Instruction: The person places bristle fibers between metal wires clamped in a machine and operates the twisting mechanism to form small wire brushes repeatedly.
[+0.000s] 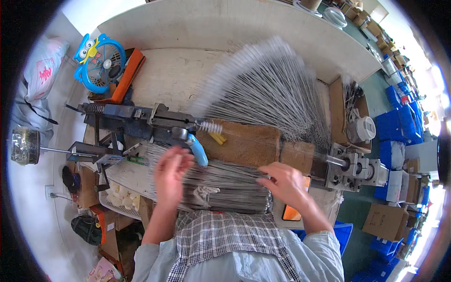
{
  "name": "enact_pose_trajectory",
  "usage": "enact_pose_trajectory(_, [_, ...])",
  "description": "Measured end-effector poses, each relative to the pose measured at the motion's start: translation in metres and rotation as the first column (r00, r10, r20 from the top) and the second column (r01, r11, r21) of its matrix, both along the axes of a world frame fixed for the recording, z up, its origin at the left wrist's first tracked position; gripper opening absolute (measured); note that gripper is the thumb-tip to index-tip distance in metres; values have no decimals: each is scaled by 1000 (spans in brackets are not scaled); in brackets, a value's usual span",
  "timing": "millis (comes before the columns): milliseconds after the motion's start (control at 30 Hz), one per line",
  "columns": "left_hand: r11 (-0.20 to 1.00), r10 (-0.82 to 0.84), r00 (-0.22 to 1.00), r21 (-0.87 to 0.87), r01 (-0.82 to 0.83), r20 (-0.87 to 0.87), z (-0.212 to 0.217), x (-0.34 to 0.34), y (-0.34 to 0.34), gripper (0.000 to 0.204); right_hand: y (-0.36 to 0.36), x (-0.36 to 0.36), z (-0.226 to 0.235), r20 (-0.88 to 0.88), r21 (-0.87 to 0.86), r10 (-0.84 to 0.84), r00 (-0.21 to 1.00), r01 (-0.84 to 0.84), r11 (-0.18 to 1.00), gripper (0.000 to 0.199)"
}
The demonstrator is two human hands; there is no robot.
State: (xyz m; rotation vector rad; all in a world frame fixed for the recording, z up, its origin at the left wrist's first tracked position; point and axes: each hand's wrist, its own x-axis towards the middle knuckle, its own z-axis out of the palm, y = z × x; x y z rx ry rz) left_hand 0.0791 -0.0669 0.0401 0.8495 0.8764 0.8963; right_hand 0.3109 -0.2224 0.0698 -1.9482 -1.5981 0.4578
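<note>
Wires (239,188) lie in a thick gray bundle on the near side of our big table (164,66), right by our checked apron (225,230). We guess they lie close, all pointing side to side, so we can get to them without a stretch. On the far side, a wide fan of thin sticks (277,94) with fuzzy white ends spreads out. Maybe the soft ends point away from us so they do not get squashed. A long dark machine (122,113) sits on our left, and a shiny metal block (359,171) sits on our right. They face each other, maybe so something thin can reach from one to the other. Between them is a flat brown pad (244,143). Our right hand (284,181) is by the right end of the bundle, thumb and fingers curved; we cannot tell if a wire is in it. Our left hand (172,171) is near the machine's blue handle (198,150). It is blurry with bent fingers, so we cannot tell if it holds anything. A white curly brush (210,127) pokes out of the machine. Near it we see a little yellow piece (217,137).
</note>
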Motion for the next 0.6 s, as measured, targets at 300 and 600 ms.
enact_pose_trajectory(300, [574, 805, 588, -147, -805, -79, -48, -201, 78, 31, 3, 5, -4, -30, -126, 16, 999, -20, 992, 11])
enact_pose_trajectory(600, [497, 842, 490, -31, -867, -225, -71, -257, 108, 40, -6, 2, 9, 17, -83, -81, 997, 82, 993, 10])
